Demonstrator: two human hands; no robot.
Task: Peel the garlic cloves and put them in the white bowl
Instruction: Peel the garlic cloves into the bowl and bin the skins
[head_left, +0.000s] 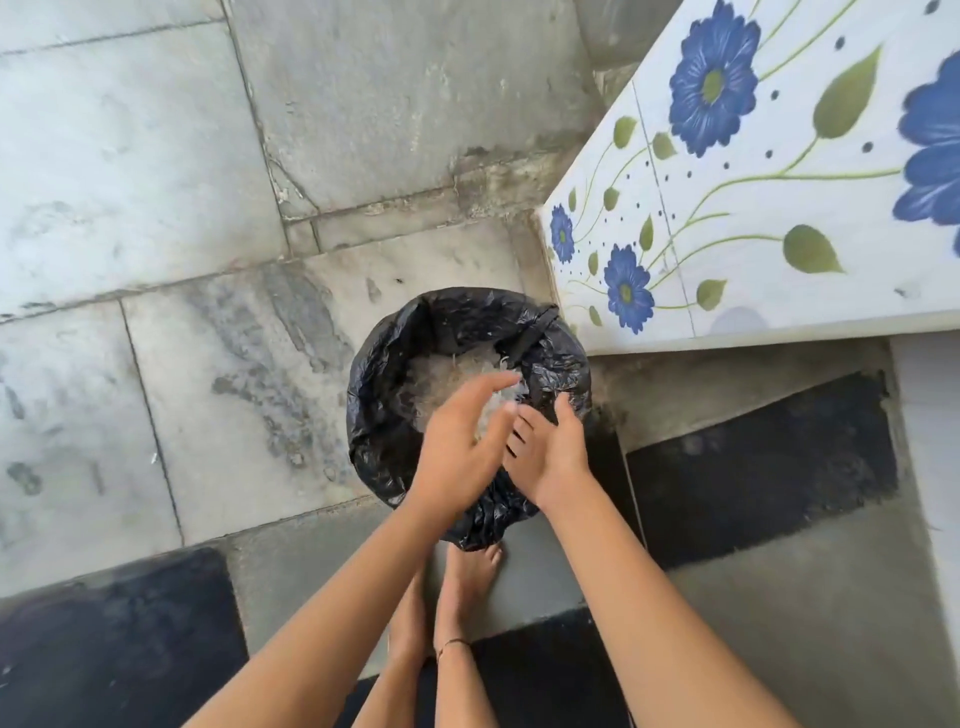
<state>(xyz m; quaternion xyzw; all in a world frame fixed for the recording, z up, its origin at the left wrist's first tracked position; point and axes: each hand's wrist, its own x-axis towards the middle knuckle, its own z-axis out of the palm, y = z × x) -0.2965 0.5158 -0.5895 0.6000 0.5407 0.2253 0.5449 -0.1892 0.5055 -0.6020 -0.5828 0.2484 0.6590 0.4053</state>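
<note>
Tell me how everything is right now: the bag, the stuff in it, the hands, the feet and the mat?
bag: open, lining a bin, rim folded out.
peels: loose white pile inside the bag.
left hand: open over the bag, fingers straight, holding nothing.
right hand: open beside the left hand, fingers relaxed, holding nothing.
feet: bare, standing by the bag.
mat: flat on the floor.

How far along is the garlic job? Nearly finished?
Looks late on. Done: a heap of pale papery skins lies in the black-lined bin, so peeling has apparently happened. In hand: the left hand and right hand are open above the bin, holding nothing, seemingly brushing scraps off. Left: cannot tell; no cloves or white bowl are in view.
</note>
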